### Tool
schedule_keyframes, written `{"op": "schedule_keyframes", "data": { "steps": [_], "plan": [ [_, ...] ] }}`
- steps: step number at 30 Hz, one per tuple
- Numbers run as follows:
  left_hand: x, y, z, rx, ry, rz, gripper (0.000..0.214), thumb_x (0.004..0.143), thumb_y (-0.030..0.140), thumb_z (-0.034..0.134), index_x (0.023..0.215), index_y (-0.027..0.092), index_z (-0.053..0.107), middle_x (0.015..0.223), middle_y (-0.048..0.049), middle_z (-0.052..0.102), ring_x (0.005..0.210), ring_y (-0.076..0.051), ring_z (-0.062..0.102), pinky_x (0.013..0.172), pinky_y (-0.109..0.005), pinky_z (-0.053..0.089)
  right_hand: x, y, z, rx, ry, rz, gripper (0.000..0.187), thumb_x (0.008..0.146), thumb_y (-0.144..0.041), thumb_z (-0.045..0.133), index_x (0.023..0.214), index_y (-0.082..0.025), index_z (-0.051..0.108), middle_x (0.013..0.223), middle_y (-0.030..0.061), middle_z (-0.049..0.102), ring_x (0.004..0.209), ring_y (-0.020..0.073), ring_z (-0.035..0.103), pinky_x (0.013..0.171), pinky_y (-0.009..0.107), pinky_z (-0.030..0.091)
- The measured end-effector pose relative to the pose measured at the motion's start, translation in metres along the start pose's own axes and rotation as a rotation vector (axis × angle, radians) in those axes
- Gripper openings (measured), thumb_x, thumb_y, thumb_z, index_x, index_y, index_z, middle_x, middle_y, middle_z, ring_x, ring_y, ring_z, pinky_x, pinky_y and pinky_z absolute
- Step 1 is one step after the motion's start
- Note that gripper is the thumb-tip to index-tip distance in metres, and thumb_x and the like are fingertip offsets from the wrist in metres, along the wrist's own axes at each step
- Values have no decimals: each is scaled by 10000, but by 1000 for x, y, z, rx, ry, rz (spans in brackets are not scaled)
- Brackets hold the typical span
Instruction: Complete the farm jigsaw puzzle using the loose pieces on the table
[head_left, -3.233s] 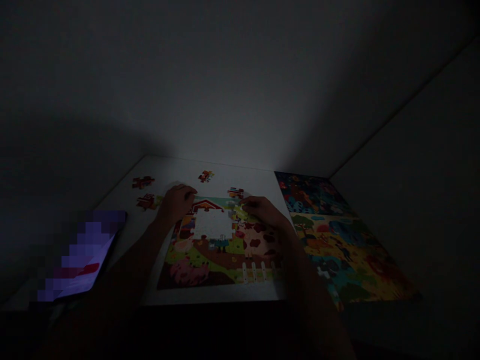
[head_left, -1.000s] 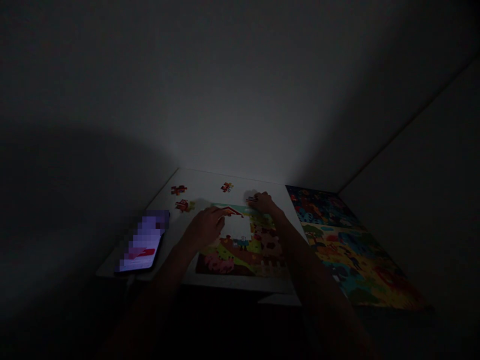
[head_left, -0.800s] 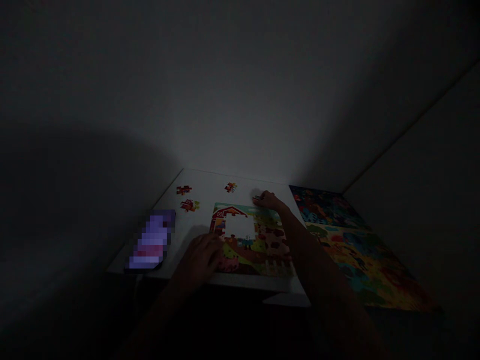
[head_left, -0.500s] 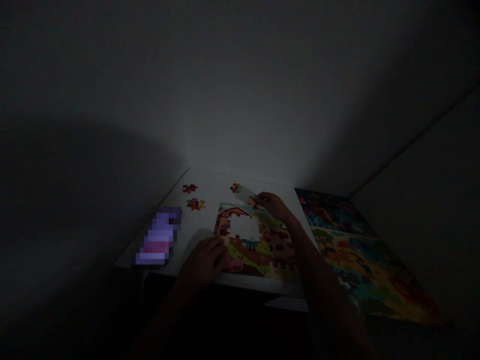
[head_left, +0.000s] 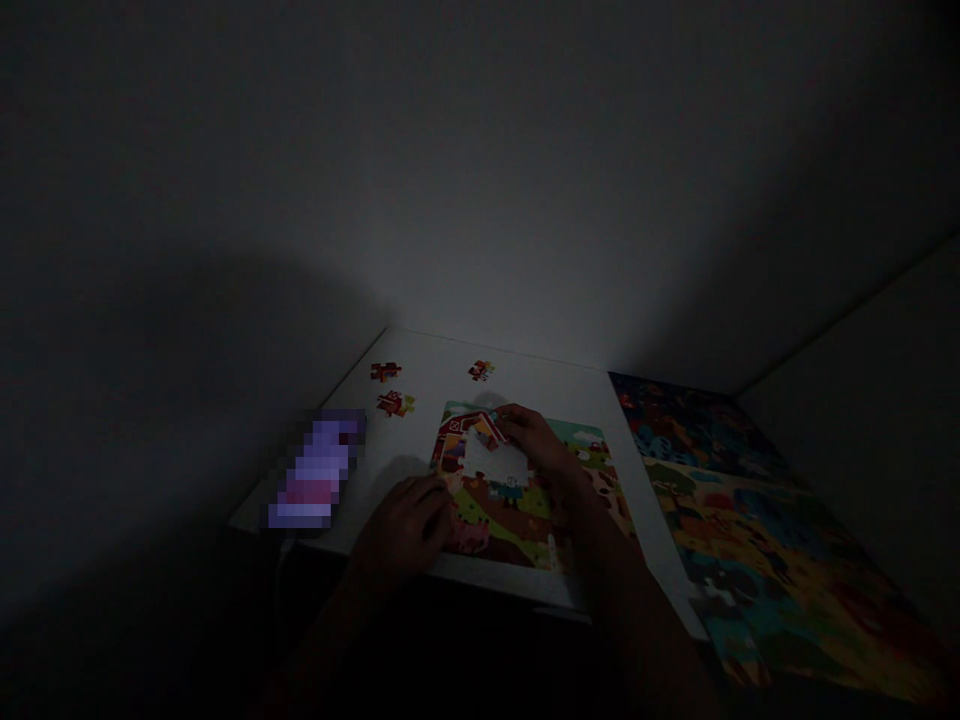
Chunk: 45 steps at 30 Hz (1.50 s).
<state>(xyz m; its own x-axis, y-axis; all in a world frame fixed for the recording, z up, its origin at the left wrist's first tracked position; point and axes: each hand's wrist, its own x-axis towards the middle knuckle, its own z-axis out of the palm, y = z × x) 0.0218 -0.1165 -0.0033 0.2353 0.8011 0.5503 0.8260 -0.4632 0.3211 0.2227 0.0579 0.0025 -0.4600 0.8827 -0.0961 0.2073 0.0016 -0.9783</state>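
Observation:
My right hand (head_left: 531,437) is over the top of a farm jigsaw puzzle (head_left: 517,520), pinching a small red-and-white jigsaw piece (head_left: 486,430) above the gap beside the red barn. The white gap (head_left: 491,462) shows bare backing and is partly shaded by that hand. My left hand (head_left: 405,530) rests on the puzzle's lower left edge, holding nothing I can see. Three loose jigsaw pieces lie above the puzzle on the white board (head_left: 540,385): one (head_left: 385,371), one (head_left: 394,403) and one (head_left: 481,370).
A phone (head_left: 317,470), pixelated on its screen, lies left of the puzzle on the white board. A large colourful picture sheet or finished puzzle (head_left: 765,540) lies right of the board. Walls rise behind, and dark floor lies below the near edge.
My right hand has moved from the puzzle's top edge down over the gap, carrying the piece. My left hand stays near the lower left edge. The view has shifted slightly.

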Motion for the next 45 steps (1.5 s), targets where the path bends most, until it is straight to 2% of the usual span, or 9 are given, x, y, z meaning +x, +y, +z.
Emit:
{"op": "schedule_keyframes", "data": {
  "steps": [3,9,14,20,25,32,38,41,45],
  "plan": [
    [-2,-1,2,27,26,21,180,898,151,497,932,175,672,994,-77,714,922,-212,660,857,-380,566,-1,0,1,-55,-20,-41,283,769,-384,616,953,-172,650,794,5,660,668,134,554,649,258,456],
    [-1,0,0,54,14,71,190,880,136,494,951,157,668,1001,-99,707,938,-230,653,841,-388,577,-13,-14,6,-212,-233,-189,302,889,-342,572,1139,-224,694,1153,39,696,991,193,627,891,353,492],
    [-1,0,0,76,-37,72,206,869,147,502,975,185,675,1043,-87,709,961,-230,658,865,-392,578,-19,-17,9,-374,-324,-222,255,899,-259,573,1107,-207,711,1142,40,705,998,199,642,925,358,483],
    [-3,-2,2,94,-57,56,200,863,149,510,966,189,676,1063,-89,708,969,-240,657,863,-415,576,-20,-14,16,-511,-278,-278,241,909,-255,576,1103,-200,709,1058,53,716,879,176,649,819,308,481],
    [-2,0,1,97,-58,41,177,859,146,517,920,197,675,1034,-74,705,938,-225,649,845,-387,573,-20,-9,17,-596,-231,-291,173,899,-287,618,997,-182,713,928,45,711,792,164,621,739,271,439],
    [0,1,0,91,-73,30,183,871,136,507,922,203,670,1015,-62,707,932,-217,646,868,-384,558,-22,-13,17,-675,-208,-280,136,853,-228,653,973,-199,711,947,45,706,799,164,615,745,268,430],
    [-1,1,0,86,-70,30,191,866,130,508,930,202,673,1022,-68,709,939,-218,646,847,-384,570,-20,-9,14,-564,-220,-310,201,937,-248,509,936,-188,702,931,46,700,828,173,608,774,288,441],
    [-1,2,0,93,-46,29,190,872,139,500,924,205,671,1005,-64,708,924,-221,647,840,-389,573,-22,-9,13,-537,-272,-274,126,879,-278,614,928,-175,668,876,35,673,755,158,579,705,275,439],
    [0,3,0,71,-35,40,183,874,132,499,920,194,666,997,-70,702,904,-220,646,828,-384,571,-27,-15,17,-593,-255,-323,182,801,-276,716,911,-170,617,964,52,633,781,154,539,695,277,423]
  ]
}}
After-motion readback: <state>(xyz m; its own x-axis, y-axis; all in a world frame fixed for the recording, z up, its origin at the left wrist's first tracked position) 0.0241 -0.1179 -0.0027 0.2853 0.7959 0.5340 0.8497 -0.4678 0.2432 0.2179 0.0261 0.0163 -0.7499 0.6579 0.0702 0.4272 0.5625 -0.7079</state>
